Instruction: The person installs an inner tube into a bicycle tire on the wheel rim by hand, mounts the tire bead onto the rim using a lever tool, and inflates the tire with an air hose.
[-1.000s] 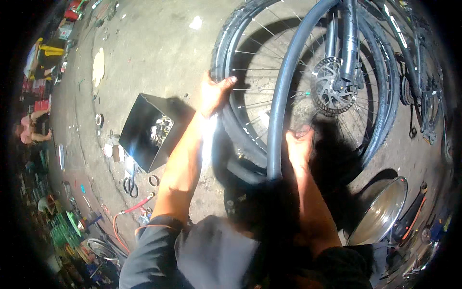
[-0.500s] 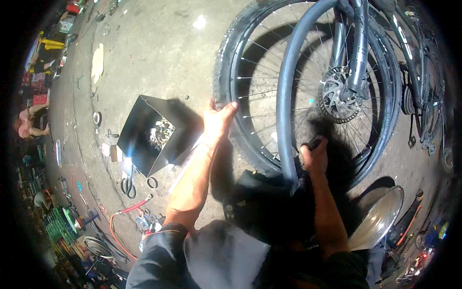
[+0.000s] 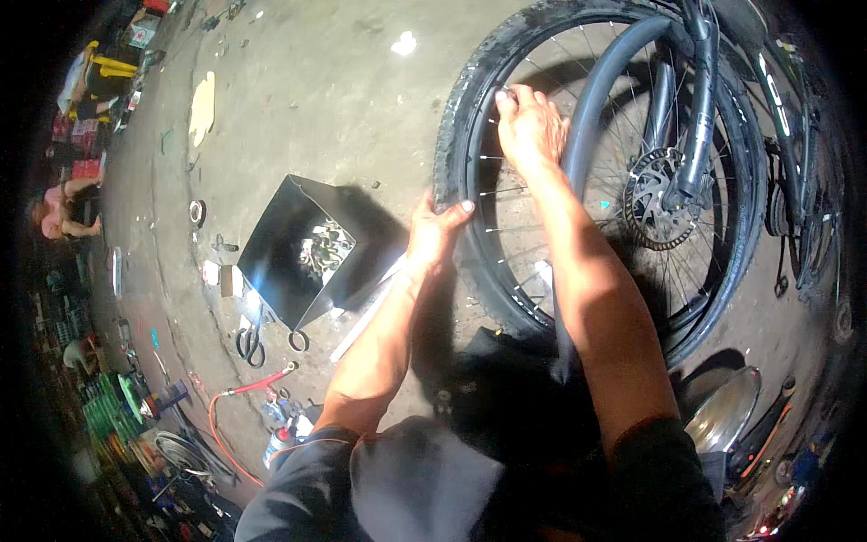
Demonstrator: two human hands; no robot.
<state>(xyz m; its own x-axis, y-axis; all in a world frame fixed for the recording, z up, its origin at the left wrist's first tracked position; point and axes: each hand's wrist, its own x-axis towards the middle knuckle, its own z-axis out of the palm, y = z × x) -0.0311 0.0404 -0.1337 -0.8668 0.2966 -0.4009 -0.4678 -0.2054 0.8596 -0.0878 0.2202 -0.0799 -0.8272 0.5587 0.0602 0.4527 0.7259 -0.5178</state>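
Note:
A bicycle wheel lies ahead of me, its black tire [image 3: 454,135] curving along the left side. My left hand [image 3: 437,233] is closed on the tire's outer edge, thumb on top, fingers partly hidden beneath. Farther up, my right hand [image 3: 533,131] is at the wheel rim [image 3: 473,167], thumb by the tire's inner edge and fingers curled; what they pinch is hidden. A dark grey inner tube [image 3: 591,117] hangs out of the tire in a loop over the spokes, passing beside my right hand and behind my forearm. The brake disc [image 3: 657,199] sits at the hub, beside the fork [image 3: 700,117].
Left of my arms stands a black open box [image 3: 280,262] with metal parts inside. Scissors [image 3: 250,339], a tape roll [image 3: 197,213] and a red hose [image 3: 257,384] lie on the floor. A metal bowl [image 3: 727,411] is at lower right. Another person [image 3: 68,208] is far left.
My right hand has moved from the lower inside of the wheel, where it held something dark, up and left to the rim. The left hand keeps its hold on the tire; the view has shifted slightly.

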